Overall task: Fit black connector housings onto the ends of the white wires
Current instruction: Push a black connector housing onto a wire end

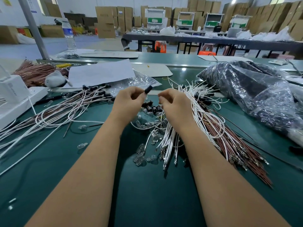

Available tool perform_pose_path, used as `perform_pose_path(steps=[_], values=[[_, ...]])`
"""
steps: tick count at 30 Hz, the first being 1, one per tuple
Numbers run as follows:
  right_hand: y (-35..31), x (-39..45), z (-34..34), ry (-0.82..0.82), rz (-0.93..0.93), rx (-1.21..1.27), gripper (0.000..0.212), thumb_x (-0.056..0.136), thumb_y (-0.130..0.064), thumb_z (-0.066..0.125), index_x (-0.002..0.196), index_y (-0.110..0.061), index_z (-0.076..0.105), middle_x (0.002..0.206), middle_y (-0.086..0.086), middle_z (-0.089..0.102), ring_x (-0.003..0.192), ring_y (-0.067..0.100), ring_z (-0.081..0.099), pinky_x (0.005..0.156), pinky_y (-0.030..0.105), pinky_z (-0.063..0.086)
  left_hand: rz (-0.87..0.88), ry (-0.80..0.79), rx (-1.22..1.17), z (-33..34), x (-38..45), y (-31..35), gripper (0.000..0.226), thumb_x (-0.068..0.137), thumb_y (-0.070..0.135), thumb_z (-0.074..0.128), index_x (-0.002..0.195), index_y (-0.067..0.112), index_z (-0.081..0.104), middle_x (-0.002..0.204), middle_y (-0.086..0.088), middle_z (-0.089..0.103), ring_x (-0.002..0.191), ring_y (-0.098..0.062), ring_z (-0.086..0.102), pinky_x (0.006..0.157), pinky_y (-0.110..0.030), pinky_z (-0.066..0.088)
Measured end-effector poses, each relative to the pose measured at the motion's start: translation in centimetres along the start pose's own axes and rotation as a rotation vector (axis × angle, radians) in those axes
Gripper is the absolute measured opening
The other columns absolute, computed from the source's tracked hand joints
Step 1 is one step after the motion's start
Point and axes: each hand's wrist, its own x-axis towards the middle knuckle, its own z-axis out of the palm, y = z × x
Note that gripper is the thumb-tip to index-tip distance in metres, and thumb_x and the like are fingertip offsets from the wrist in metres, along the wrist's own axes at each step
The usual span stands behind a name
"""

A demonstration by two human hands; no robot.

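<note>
- My left hand point(129, 102) is up above the green bench point(49, 161), fingers curled, pinching one black connector housing point(148, 89) at the fingertips; most of the housing shows clear of the fingers.
- My right hand point(173, 104) is level with it, just beside, fingers curled in. Can't tell what it holds; a wire end may be in there, too small to see.
- Loose white wires point(203, 115) lie fanned under and right of the right hand, mixed with brown wires point(237, 145); metal terminals point toward me.
- Spare housings point(154, 109) sit on the bench between the hands, clear small bulbs point(141, 149) nearer me.
- Finished wires with housings point(91, 90) are piled to the left.
- Handling guess: housing is light, rigid, smooth plastic, likely slippery, so pinch the sides and leave the open end free.
- Wire is thin and floppy; I'd grip right behind the terminal or it buckles on the push.
</note>
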Motion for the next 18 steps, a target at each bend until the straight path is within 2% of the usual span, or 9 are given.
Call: perform_pose_path(steps=[2, 4, 7, 9, 12, 16, 18], values=[[-0.1, -0.2, 0.3, -0.144, -0.104, -0.144, 0.021, 0.092, -0.004, 0.056, 0.105, -0.012, 0.071, 0.093, 0.0, 0.07, 0.076, 0.007, 0.06, 0.075, 0.029, 0.054, -0.003, 0.064, 0.053, -0.2, 0.2, -0.6, 0.007, 0.094, 0.012, 0.059, 0.094, 0.011, 0.066, 0.079, -0.003, 0.063, 0.069, -0.013, 0.052, 0.069, -0.028, 0.044], [-0.4, -0.4, 0.9, -0.297, -0.201, -0.366, 0.026, 0.091, -0.007, 0.054, 0.107, -0.017, 0.072, 0.099, -0.001, 0.069, 0.086, 0.013, 0.056, 0.08, 0.032, 0.049, -0.001, 0.054, 0.074, -0.4, 0.4, -1.0, 0.008, 0.095, 0.01, 0.056, 0.097, 0.01, 0.064, 0.088, -0.007, 0.067, 0.07, -0.015, 0.05, 0.067, -0.026, 0.041], [-0.4, -0.5, 1.7, -0.357, -0.305, -0.643, 0.025, 0.092, -0.017, 0.053, 0.109, -0.02, 0.071, 0.104, -0.001, 0.064, 0.089, 0.015, 0.04, 0.083, 0.031, 0.039, -0.018, -0.024, -0.058, -0.5, 0.6, -1.1, 0.013, 0.099, 0.009, 0.049, 0.097, 0.017, 0.059, 0.089, 0.0, 0.066, 0.076, -0.019, 0.047, 0.062, -0.016, 0.04], [-0.5, -0.5, 1.8, -0.33, -0.299, -0.659, 0.022, 0.091, -0.019, 0.056, 0.106, -0.019, 0.071, 0.101, -0.001, 0.064, 0.086, 0.014, 0.036, 0.08, 0.03, 0.035, 0.009, -0.077, -0.188, -0.5, 0.6, -0.7, 0.018, 0.101, 0.008, 0.045, 0.094, 0.02, 0.056, 0.084, 0.003, 0.064, 0.083, -0.017, 0.048, 0.068, -0.011, 0.04], [-0.6, -0.4, 1.8, -0.314, -0.244, -0.624, 0.019, 0.089, -0.024, 0.06, 0.104, -0.022, 0.072, 0.101, -0.001, 0.067, 0.087, 0.015, 0.037, 0.083, 0.031, 0.036, 0.033, -0.103, -0.328, -0.6, 0.6, -0.6, 0.017, 0.099, 0.009, 0.048, 0.091, 0.022, 0.056, 0.078, 0.008, 0.063, 0.08, -0.012, 0.051, 0.075, -0.014, 0.041], [-0.9, -0.4, 1.6, -0.344, -0.213, -0.638, 0.018, 0.088, -0.023, 0.061, 0.103, -0.022, 0.07, 0.099, -0.001, 0.067, 0.09, 0.017, 0.042, 0.087, 0.033, 0.037, 0.055, -0.146, -0.405, -0.6, 0.5, -0.6, 0.016, 0.097, 0.009, 0.05, 0.089, 0.02, 0.058, 0.077, 0.008, 0.065, 0.075, 0.001, 0.058, 0.073, -0.008, 0.042], [-0.9, -0.5, 1.4, -0.32, -0.167, -0.543, 0.016, 0.086, -0.018, 0.059, 0.098, -0.019, 0.07, 0.09, -0.001, 0.066, 0.089, 0.018, 0.051, 0.082, 0.032, 0.043, 0.043, -0.157, -0.408, -0.7, 0.4, -0.5, 0.017, 0.098, 0.01, 0.049, 0.089, 0.021, 0.058, 0.075, 0.009, 0.065, 0.073, 0.001, 0.059, 0.07, -0.008, 0.043]])
